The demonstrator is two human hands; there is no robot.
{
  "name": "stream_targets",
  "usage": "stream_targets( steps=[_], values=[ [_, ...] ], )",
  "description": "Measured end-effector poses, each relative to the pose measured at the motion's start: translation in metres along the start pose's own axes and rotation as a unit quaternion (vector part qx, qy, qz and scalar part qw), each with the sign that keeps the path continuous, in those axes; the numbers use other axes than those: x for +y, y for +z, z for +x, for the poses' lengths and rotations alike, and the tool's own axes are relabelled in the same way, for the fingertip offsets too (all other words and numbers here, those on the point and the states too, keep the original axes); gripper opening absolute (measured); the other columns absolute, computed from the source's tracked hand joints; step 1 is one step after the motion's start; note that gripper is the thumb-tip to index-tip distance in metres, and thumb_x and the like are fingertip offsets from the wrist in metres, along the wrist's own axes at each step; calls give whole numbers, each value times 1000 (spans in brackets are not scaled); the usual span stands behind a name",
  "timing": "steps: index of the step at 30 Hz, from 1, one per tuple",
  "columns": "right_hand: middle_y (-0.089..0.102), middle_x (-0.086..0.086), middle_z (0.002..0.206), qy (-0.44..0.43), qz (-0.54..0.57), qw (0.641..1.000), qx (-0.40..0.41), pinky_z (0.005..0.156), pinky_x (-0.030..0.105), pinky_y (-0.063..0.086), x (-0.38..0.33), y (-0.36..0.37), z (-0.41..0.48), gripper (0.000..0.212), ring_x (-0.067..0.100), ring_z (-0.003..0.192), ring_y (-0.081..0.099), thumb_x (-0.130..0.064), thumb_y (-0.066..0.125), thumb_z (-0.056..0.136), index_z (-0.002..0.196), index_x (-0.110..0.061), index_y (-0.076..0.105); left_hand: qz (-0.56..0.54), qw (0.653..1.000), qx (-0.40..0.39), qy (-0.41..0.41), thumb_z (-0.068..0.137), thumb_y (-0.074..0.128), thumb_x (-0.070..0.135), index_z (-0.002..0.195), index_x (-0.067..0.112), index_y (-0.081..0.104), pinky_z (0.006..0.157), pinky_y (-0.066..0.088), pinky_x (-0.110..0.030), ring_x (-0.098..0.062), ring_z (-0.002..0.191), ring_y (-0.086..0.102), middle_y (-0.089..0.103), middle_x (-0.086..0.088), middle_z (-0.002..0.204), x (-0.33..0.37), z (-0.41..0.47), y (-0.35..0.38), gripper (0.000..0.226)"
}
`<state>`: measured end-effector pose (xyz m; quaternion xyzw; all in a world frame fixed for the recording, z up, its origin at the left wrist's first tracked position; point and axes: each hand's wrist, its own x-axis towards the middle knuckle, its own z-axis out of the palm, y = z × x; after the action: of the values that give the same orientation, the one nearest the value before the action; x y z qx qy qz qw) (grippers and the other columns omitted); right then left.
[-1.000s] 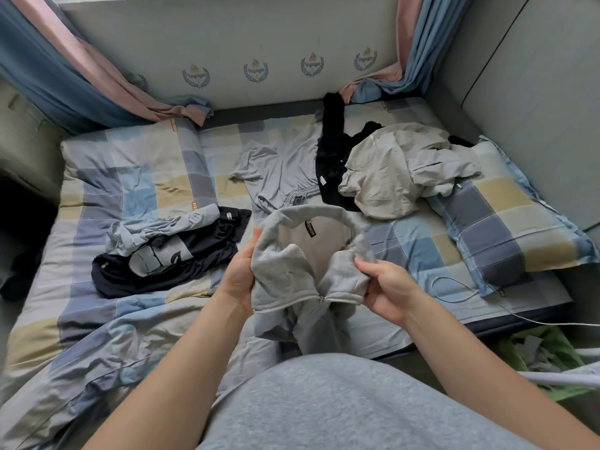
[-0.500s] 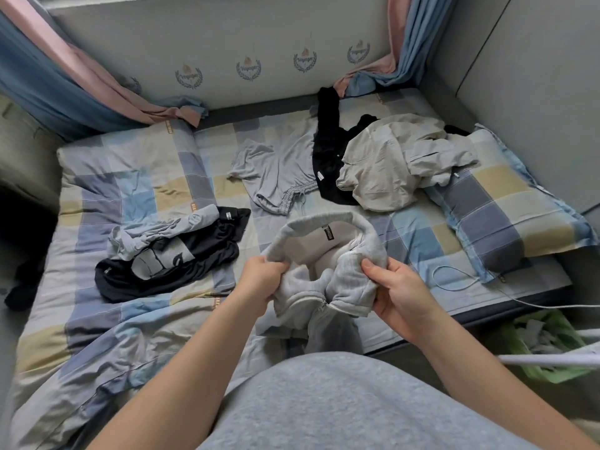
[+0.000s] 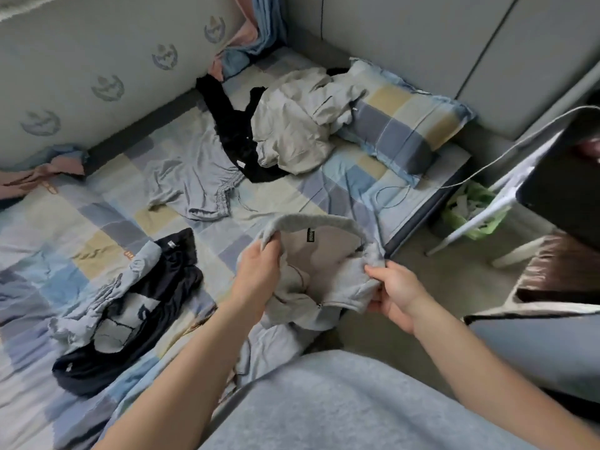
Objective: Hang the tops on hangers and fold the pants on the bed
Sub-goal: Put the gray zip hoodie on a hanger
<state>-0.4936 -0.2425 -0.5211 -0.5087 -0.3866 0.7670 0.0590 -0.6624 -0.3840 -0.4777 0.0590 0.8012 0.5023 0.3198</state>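
Note:
I hold a grey zip-up hoodie (image 3: 328, 254) over the near edge of the bed, its collar open toward me with a black label showing. My left hand (image 3: 258, 271) grips the collar's left side and my right hand (image 3: 394, 292) pinches its right side. Light grey shorts (image 3: 194, 177) lie flat mid-bed. A beige top (image 3: 295, 125) is piled on a black garment (image 3: 233, 131) near the pillow. A dark navy and light blue garment (image 3: 130, 306) lies crumpled at the left.
A checked pillow (image 3: 406, 125) lies at the bed's right end, and a white cable (image 3: 480, 164) runs across it. On the floor at right are a green basket (image 3: 474, 212), a white rack leg (image 3: 467, 225) and a dark object (image 3: 568, 183). Curtains (image 3: 256, 37) hang in the corner.
The view has swung to the right. My left hand has shifted its grip up to the collar edge, and both hands have spread the hoodie's neck wider.

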Motion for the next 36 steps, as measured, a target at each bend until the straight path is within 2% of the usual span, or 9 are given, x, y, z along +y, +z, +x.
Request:
stream_targets(
  steps=[3, 10, 12, 15, 20, 25, 30, 33, 36],
  values=[
    [75, 9, 77, -23, 16, 996, 79, 59, 35, 57, 41, -14, -29, 15, 24, 67, 71, -12, 52, 101, 100, -12, 67, 63, 993, -76, 65, 103, 45, 35, 68, 24, 49, 44, 32, -15, 1, 45, 40, 46, 18, 48, -20, -19, 6, 36],
    [74, 12, 81, -63, 61, 950, 298, 59, 27, 51, 136, -57, -137, 15, 21, 70, 69, -12, 57, 93, 89, -7, 71, 91, 944, -267, 170, 103, 43, 30, 68, 25, 47, 49, 36, -10, 5, 47, 43, 49, 18, 51, -65, -78, 53, 36],
    [70, 6, 70, -81, 87, 928, 353, 57, 26, 48, 155, -71, -172, 22, 16, 63, 66, -13, 58, 92, 73, -14, 69, 91, 924, -329, 170, 103, 42, 35, 65, 33, 49, 50, 39, -7, 8, 49, 48, 54, 22, 52, -68, -101, 73, 38],
    [62, -1, 57, -105, 111, 887, 436, 53, 23, 43, 177, -87, -219, 31, 14, 57, 60, -26, 62, 83, 52, -23, 62, 98, 888, -411, 181, 103, 40, 38, 52, 32, 44, 43, 38, -19, -5, 43, 44, 47, 10, 46, -65, -132, 104, 52],
    [56, -1, 61, -127, 152, 829, 523, 69, 35, 39, 209, -114, -277, 32, 17, 65, 56, -51, 62, 61, 56, -20, 58, 104, 840, -502, 179, 104, 42, 36, 68, 21, 41, 55, 38, -32, -12, 55, 40, 42, 5, 56, -68, -181, 162, 39],
    [53, 8, 81, -160, 207, 769, 583, 76, 37, 38, 224, -151, -325, 72, 20, 79, 53, -47, 61, 64, 94, 17, 46, 128, 789, -559, 219, 105, 45, 31, 68, 14, 40, 44, 33, -10, 0, 45, 35, 37, 15, 49, -68, -234, 223, 41],
    [48, 6, 76, -179, 219, 706, 650, 65, 32, 35, 222, -235, -378, 31, 15, 70, 48, -35, 59, 77, 78, -4, 54, 146, 743, -602, 252, 104, 46, 31, 62, 19, 34, 42, 30, -11, -1, 43, 33, 35, 17, 46, -52, -312, 311, 46],
    [39, 4, 68, -208, 207, 673, 678, 60, 31, 31, 211, -295, -416, 32, 13, 63, 41, -34, 59, 78, 68, -9, 40, 135, 723, -622, 267, 103, 48, 33, 65, 16, 41, 46, 33, -14, -4, 49, 36, 38, 11, 53, -35, -368, 368, 43],
    [37, 2, 64, -239, 200, 658, 686, 60, 30, 34, 200, -352, -457, 25, 14, 61, 40, -35, 57, 78, 66, -18, 44, 113, 694, -653, 280, 103, 49, 35, 63, 18, 41, 46, 34, -15, -5, 49, 37, 39, 11, 52, -15, -426, 421, 44]
  ],
)
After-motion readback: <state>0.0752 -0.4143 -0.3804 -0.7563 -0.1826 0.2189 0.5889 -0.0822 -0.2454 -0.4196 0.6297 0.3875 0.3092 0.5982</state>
